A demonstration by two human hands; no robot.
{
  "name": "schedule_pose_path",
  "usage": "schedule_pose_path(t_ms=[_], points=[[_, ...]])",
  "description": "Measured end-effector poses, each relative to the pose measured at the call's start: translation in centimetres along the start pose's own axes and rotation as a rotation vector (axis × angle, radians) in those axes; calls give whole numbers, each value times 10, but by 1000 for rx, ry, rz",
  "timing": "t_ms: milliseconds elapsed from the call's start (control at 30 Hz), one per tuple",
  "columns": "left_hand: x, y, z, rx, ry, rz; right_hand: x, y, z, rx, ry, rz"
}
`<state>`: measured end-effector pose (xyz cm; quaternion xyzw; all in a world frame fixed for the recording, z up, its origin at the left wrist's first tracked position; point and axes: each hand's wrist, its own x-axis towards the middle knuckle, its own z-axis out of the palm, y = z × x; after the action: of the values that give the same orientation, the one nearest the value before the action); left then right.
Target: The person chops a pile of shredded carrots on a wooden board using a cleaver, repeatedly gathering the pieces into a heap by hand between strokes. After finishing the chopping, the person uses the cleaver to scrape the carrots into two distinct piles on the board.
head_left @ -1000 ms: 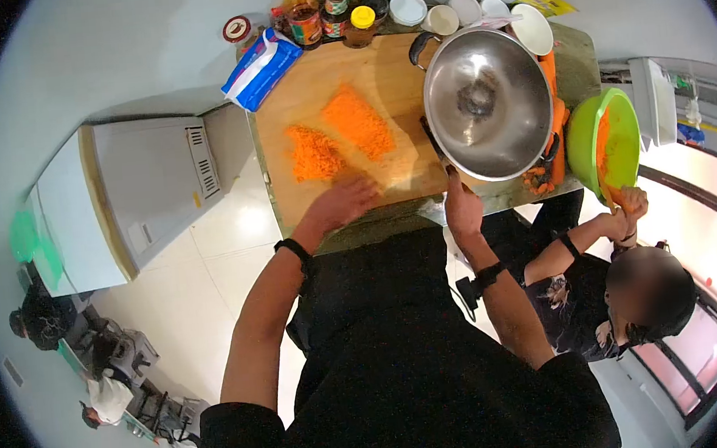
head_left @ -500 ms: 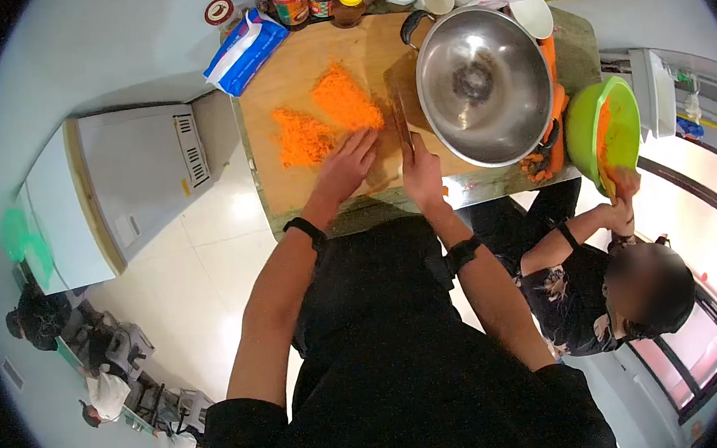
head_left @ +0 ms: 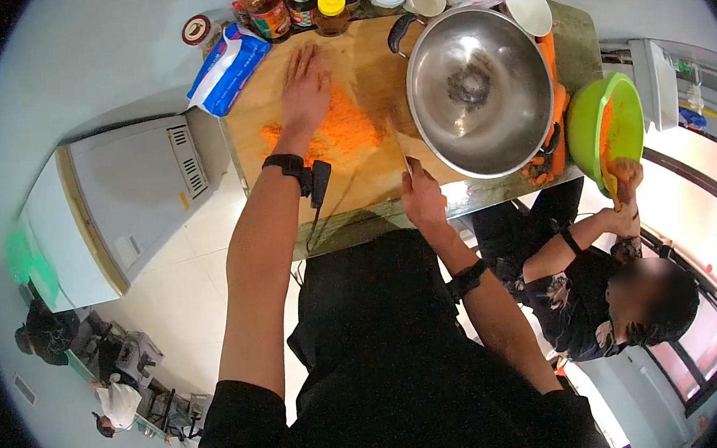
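Shredded carrot (head_left: 352, 126) lies in a heap on the wooden cutting board (head_left: 366, 61). My left hand (head_left: 306, 92) reaches across the board at the heap's far left side, fingers stretched out and pointing away from me. Its wrist, with a black band, passes over part of the shreds. At the board's near edge, my right hand (head_left: 422, 194) is closed around the handle of a kitchen knife (head_left: 404, 147). The blade points away from me, seen nearly edge-on, to the right of the carrot.
A large steel wok (head_left: 479, 94) stands right of the board, with carrots (head_left: 557, 91) beside it. Bottles, jars (head_left: 331, 13) and bowls (head_left: 527, 11) line the back; a blue-and-white packet (head_left: 230, 69) lies left. A co-worker (head_left: 569, 291) works over a green bowl (head_left: 605, 121).
My left hand has moved away from me and left, from the heap's near edge to its far side. The two carrot piles now look like one. My right hand keeps the knife, slightly nearer me.
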<state>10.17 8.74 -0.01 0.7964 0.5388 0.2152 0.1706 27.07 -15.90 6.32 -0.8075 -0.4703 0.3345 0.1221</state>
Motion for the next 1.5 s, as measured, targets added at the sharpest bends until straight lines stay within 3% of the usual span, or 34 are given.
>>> schedule_pose_path(t_ms=[67,133,333,533,633,733,867,967,1067,1133,1233,1333,1500], points=[[1,0,5,72,-54,50,0,-6,-2,-70,-50,12],[-13,7,4,-77,-169,151,-4,-14,1,-66,-36,58],[-59,33,-24,-172,-317,153,2,-29,-12,17,11,70],[-81,39,-27,-347,34,-105,17,-36,-14,-18,4,81],[-89,49,-10,-265,-67,-142,19,-38,-6,70,-2,118],[-84,65,2,-251,-25,-181,19,-36,-6,107,71,4],[-84,70,-10,-398,-50,-176,14,-39,-12,255,-83,57],[-97,55,-19,-259,101,-252,5,-46,6,290,-94,139],[-107,38,-28,-59,69,-184,8,-66,20,283,15,144],[-118,27,-34,79,-74,-135,9,-75,20,288,67,150],[-125,17,-36,59,-93,-98,32,-72,11,358,161,2],[-129,17,-39,127,-143,-7,43,-63,-5,187,96,14],[-131,29,-38,147,-121,-26,35,-75,-31,24,-86,42]])
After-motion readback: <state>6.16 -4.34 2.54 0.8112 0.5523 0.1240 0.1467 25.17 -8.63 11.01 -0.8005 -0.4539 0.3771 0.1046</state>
